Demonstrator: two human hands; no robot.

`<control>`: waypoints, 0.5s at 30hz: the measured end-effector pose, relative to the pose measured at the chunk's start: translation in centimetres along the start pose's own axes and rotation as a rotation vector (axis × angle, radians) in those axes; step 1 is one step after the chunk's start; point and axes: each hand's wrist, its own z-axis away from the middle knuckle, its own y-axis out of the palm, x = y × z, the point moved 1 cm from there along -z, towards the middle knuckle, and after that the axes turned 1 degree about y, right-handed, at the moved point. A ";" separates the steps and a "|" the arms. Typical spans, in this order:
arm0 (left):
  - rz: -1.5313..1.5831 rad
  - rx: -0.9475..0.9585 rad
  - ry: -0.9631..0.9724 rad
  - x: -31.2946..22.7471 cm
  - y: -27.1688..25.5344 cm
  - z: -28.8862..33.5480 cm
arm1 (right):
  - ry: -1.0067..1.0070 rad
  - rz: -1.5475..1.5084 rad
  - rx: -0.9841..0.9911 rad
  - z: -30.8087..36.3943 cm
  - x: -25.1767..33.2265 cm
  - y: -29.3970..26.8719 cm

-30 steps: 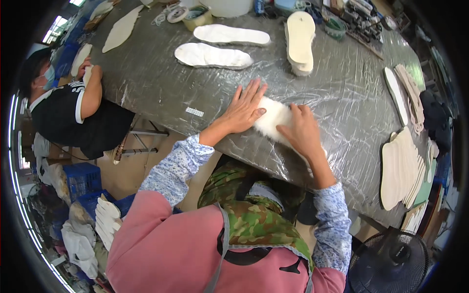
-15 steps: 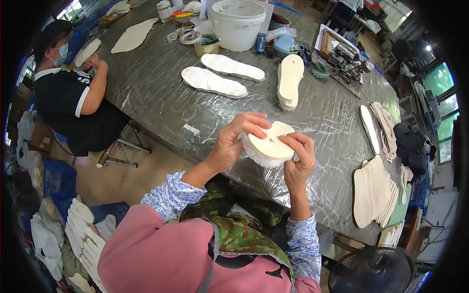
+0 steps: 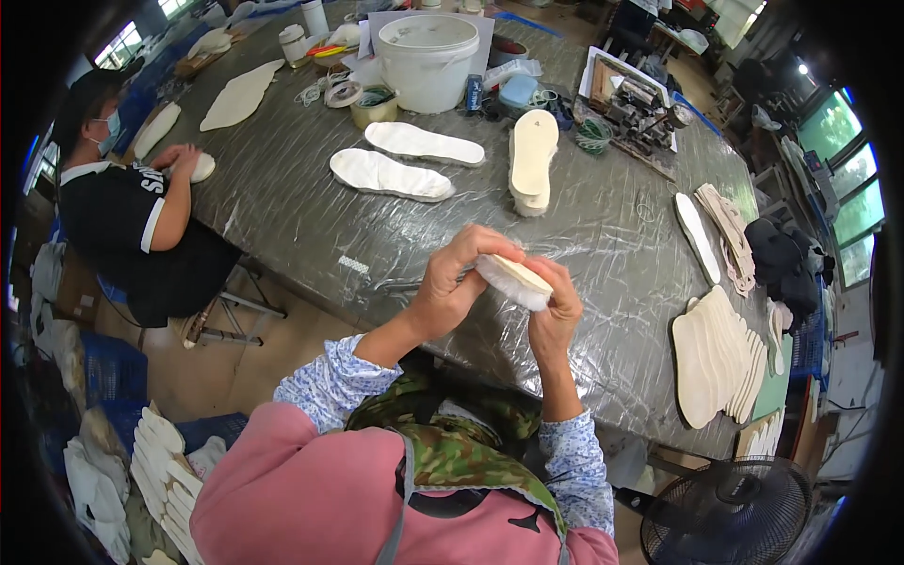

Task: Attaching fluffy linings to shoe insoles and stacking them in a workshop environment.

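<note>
Between my two hands is a cream insole [image 3: 515, 281] with white fluffy pile, held above the near edge of the table and tilted so its edge shows. My left hand [image 3: 450, 282] grips its left end, fingers over the top. On its right side, the fingers of my right hand [image 3: 556, 306] are closed round it. Beyond my hands, a cream-topped fluffy insole stack [image 3: 533, 160] lies lengthwise. Left of that lie two white insoles, a nearer one [image 3: 391, 175] and a farther one [image 3: 424, 143].
Stacked cream insole pieces [image 3: 720, 358] spread at the table's right edge, near a black fan [image 3: 725, 513]. A white bucket [image 3: 428, 66] and a metal device [image 3: 636, 108] stand at the back. A co-worker [image 3: 122, 207] sits at left, handling a pale insole.
My hands have turned the insole from face-up to edge-on, and their grip has drawn closer together. The co-worker's hands have lowered to the table. The view has shifted slightly.
</note>
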 end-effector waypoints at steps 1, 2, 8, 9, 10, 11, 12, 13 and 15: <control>0.007 0.008 -0.031 -0.2 0.1 -0.2 | -0.010 -0.017 0.006 -0.1 -0.1 0.0; 0.019 0.018 -0.061 -0.3 0.5 -0.5 | -0.017 -0.010 -0.002 -0.1 -0.2 0.1; 0.084 0.015 -0.072 -0.3 1.6 -1.6 | 0.257 -0.418 0.003 0.4 -1.3 0.7; 0.089 0.016 -0.076 0.0 1.5 -1.5 | 0.300 -0.445 -0.023 0.4 -0.5 1.1; 0.093 0.010 -0.090 0.5 1.5 -1.3 | 0.306 -0.443 -0.027 0.6 -0.7 1.1; 0.100 0.004 -0.097 0.6 1.6 -1.4 | 0.326 -0.411 -0.015 0.9 -0.8 1.0; 0.105 0.007 -0.097 0.7 1.7 -1.4 | 0.349 -0.379 -0.003 1.3 -1.1 0.9; 0.061 0.010 -0.108 0.6 1.8 -1.4 | 0.362 -0.414 -0.014 1.8 -1.6 0.9; 0.018 0.013 -0.128 0.6 1.6 -1.7 | 0.415 -0.496 -0.037 2.4 -1.9 1.1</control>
